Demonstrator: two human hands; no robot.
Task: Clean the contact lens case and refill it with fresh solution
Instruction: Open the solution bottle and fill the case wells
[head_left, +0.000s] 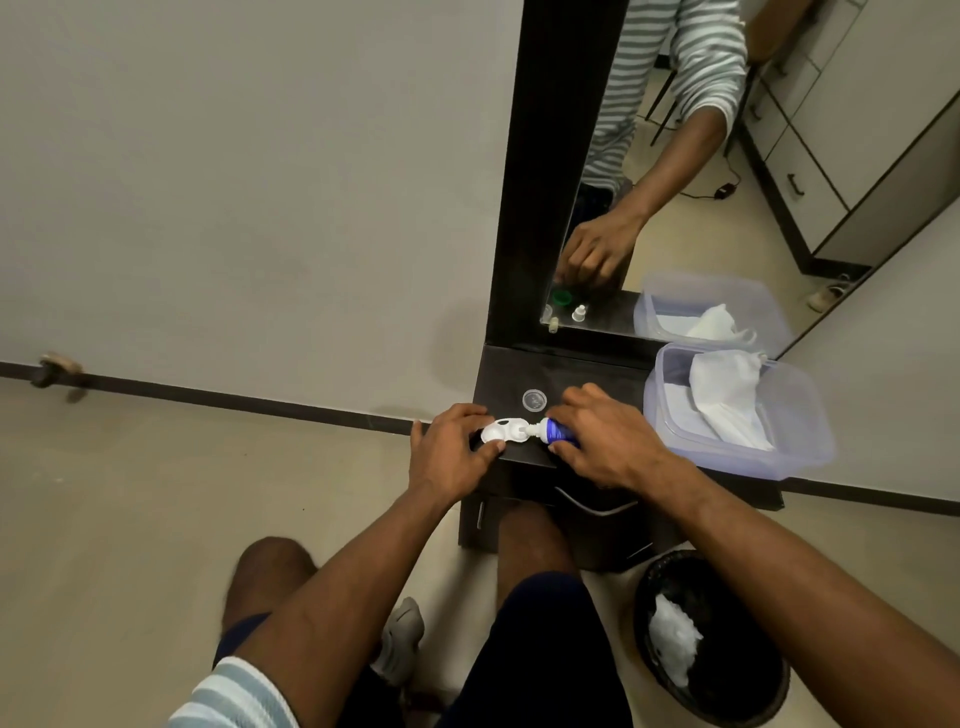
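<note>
The white lens case (503, 431) is held flat near the front left edge of a small dark table (597, 376) that stands against a mirror (675, 171). It is steadied by the left hand (451, 453), whose fingers curl over the case's far side while the thumb presses its near edge; the left forearm reaches in from below, angled up and to the right. A blue solution bottle (557, 431) is gripped by the right hand (605, 441), tipped on its side with its white nozzle pointed left and set at the case's right well. The right fingers are wrapped over the top of the bottle and the thumb is tucked beneath it; the wrist is bent slightly, the forearm coming in from the lower right. A small clear cap (534, 400) is seen lying on the table just behind the case. A clear plastic box (779, 462) with white tissue (724, 395) in it is placed at the table's right end. A black bin (727, 691) with crumpled white paper stands on the floor below.
</note>
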